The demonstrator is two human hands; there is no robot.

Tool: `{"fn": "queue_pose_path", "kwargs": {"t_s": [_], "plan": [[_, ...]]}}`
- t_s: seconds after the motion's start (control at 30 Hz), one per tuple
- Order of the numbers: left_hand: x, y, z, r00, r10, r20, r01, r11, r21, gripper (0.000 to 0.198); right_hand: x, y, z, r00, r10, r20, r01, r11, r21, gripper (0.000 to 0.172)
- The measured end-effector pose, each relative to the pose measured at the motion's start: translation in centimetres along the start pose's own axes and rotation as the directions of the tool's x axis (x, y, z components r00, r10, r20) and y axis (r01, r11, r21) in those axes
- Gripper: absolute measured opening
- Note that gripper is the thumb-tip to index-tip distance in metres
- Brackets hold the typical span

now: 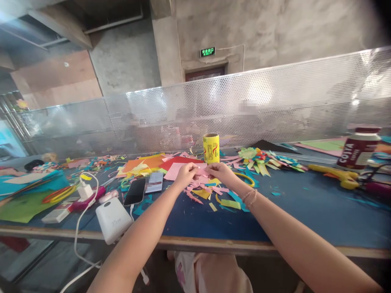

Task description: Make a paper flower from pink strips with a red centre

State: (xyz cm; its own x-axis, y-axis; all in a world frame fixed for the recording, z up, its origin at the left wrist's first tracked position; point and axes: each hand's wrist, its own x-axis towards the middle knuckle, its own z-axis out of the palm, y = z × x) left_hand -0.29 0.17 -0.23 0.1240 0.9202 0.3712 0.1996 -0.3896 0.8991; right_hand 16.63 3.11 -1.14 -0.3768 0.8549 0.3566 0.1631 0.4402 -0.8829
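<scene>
Both hands are up centre, and here's what I'm getting: the left hand [188,174] and the right hand [220,173] are pinched narrow, fingertips closed on a small piece of pink paper [201,171] between them, just above the scraps on the blue tabletop [290,221]. Two pinches, one per side, probably to keep something that thin from flopping. A larger pink paper sheet [172,171] lies just beside the left hand.

Right behind, a yellow printed cylinder [211,154] stands on end, which I'd guess stops it rolling; its top is open, but I can't see the bottom inside. Over to the right, a dark-red bottle with white lettering [351,151] stands upright, well apart, perhaps clear of the elbows. Lid on, so its contents are hidden from me. Near it lies a yellow plastic-handled tool [348,179], too blurred to name.
</scene>
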Motion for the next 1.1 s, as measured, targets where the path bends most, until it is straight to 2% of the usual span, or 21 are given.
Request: {"fn": "queue_pose_path", "kwargs": {"t_s": [0.17,0.3,0.4,0.5,0.63,0.67,0.73,0.83,0.93,1.1], "plan": [[-0.1,-0.2,0.2,0.996,-0.046,0.078,0.052,0.996,-0.077,0.027,0.1,0.1,0.0,0.998,-0.023,-0.056,0.024,0.999,0.025,0.027],[-0.1,-0.1,0.2,0.997,-0.023,0.070,0.029,0.996,-0.085,0.031,0.0,0.2,0.3,1.000,0.026,-0.002,-0.026,0.996,0.086,0.027],[-0.2,0.1,0.1,0.997,-0.011,0.072,0.019,0.993,-0.119,0.029,-0.2,-0.2,0.6,0.999,0.020,0.026,-0.021,0.998,0.052,0.024],[-0.3,0.2,0.2,0.997,-0.006,0.080,0.017,0.990,-0.141,0.027,-0.4,-0.7,0.8,1.000,-0.012,0.001,0.012,1.000,0.022,0.021],[-0.3,0.1,0.2,0.996,-0.049,0.081,0.061,0.986,-0.152,0.024,-0.7,-1.2,0.7,1.000,0.004,0.028,-0.004,1.000,0.003,0.016],[-0.3,0.1,0.2,0.995,-0.065,0.070,0.075,0.986,-0.148,0.024,-0.8,-1.2,0.7,1.000,-0.017,0.016,0.018,0.999,-0.040,0.014],[-0.1,0.0,0.2,0.995,-0.092,0.045,0.097,0.986,-0.137,0.023,-0.8,-1.1,0.7,0.990,-0.136,-0.041,0.126,0.973,-0.194,0.019],[0.0,-0.2,0.1,0.993,-0.112,0.019,0.114,0.985,-0.128,0.020,-0.8,-1.1,0.7,0.940,-0.336,-0.067,0.279,0.864,-0.418,0.025],[0.1,-0.3,0.1,0.995,-0.099,0.000,0.098,0.986,-0.133,0.022,-0.8,-1.2,0.8,0.938,-0.344,-0.046,0.292,0.853,-0.432,0.017],[0.0,-0.2,0.1,0.999,-0.049,0.007,0.050,0.986,-0.156,0.033,-1.0,-1.6,0.8,0.948,-0.316,-0.029,0.281,0.877,-0.389,0.019]]}}
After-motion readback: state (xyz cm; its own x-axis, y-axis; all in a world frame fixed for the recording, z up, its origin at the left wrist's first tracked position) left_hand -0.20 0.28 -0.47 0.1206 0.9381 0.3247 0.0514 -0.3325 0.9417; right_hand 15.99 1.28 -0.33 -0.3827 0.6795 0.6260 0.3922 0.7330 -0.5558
